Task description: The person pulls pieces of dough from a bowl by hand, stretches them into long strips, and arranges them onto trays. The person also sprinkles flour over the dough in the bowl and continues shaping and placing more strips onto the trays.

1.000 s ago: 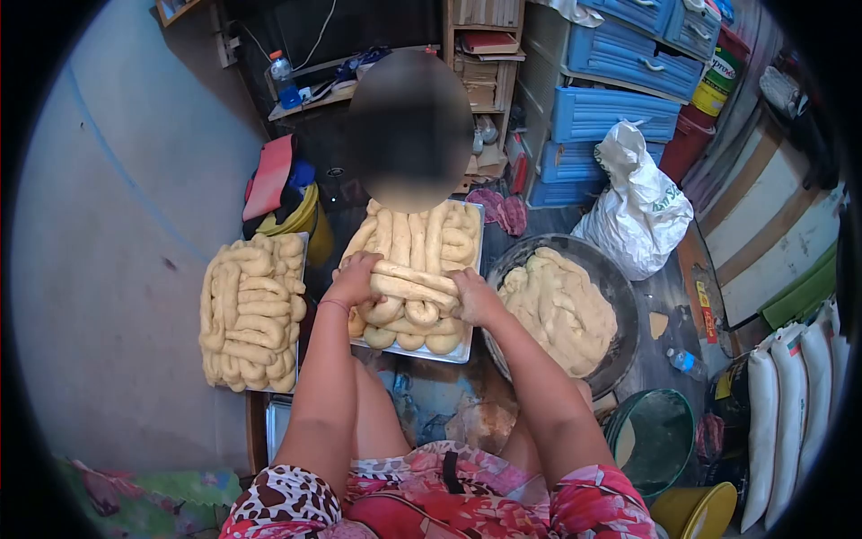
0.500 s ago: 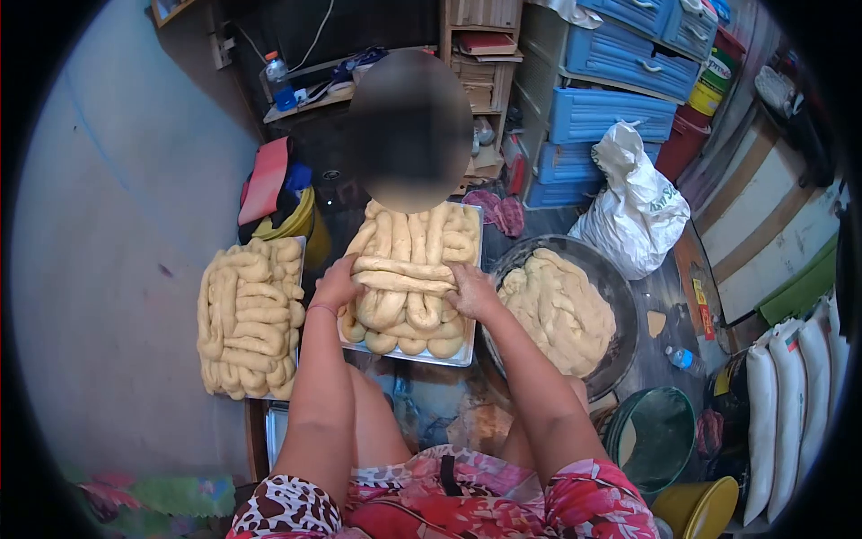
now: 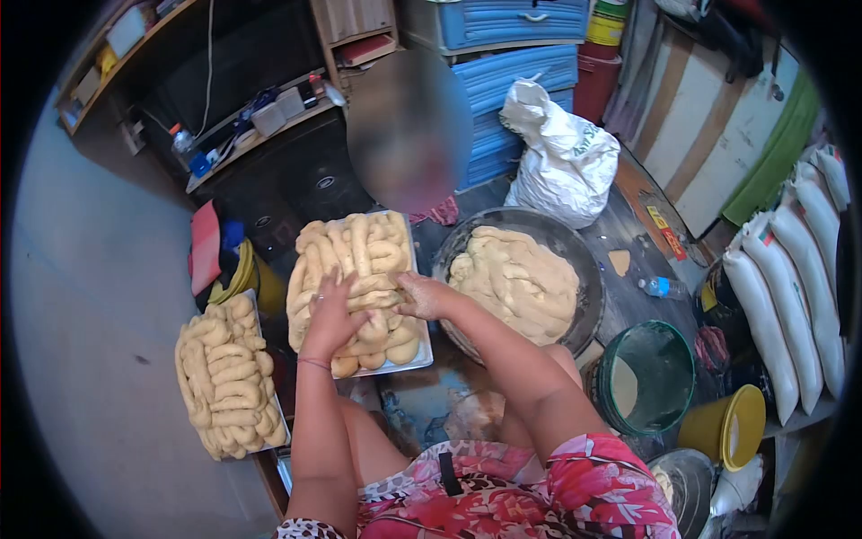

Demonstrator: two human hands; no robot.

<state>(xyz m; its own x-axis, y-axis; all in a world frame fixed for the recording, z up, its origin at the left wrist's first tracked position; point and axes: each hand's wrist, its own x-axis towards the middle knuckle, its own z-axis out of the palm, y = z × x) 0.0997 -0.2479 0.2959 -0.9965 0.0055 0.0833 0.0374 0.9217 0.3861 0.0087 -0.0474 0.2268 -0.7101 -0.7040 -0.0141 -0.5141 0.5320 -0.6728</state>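
A metal tray (image 3: pixel 426 357) in front of me is piled with thick dough ropes (image 3: pixel 360 242), some lengthwise and some laid across. My left hand (image 3: pixel 334 316) rests on the left part of the pile, its fingers spread over the dough. At the pile's right side, my right hand (image 3: pixel 427 296) touches the ends of the crosswise ropes with its fingers stretched out. Beside the tray, on the right, a wide dark basin (image 3: pixel 590 283) holds a large mass of dough (image 3: pixel 521 286). Another tray of piled dough ropes (image 3: pixel 224 377) lies to the left.
A white sack (image 3: pixel 561 157) stands behind the basin, near blue drawers (image 3: pixel 516 85). To the right are a green bucket (image 3: pixel 660 386), a yellow bucket (image 3: pixel 718 431), a water bottle (image 3: pixel 664 287) and several filled white bags (image 3: pixel 763 314). A wall borders the left.
The view has swung to the right. The crosswise dough ropes, held at their ends before, now lie on the pile. My left hand has loosened and spread over the dough.
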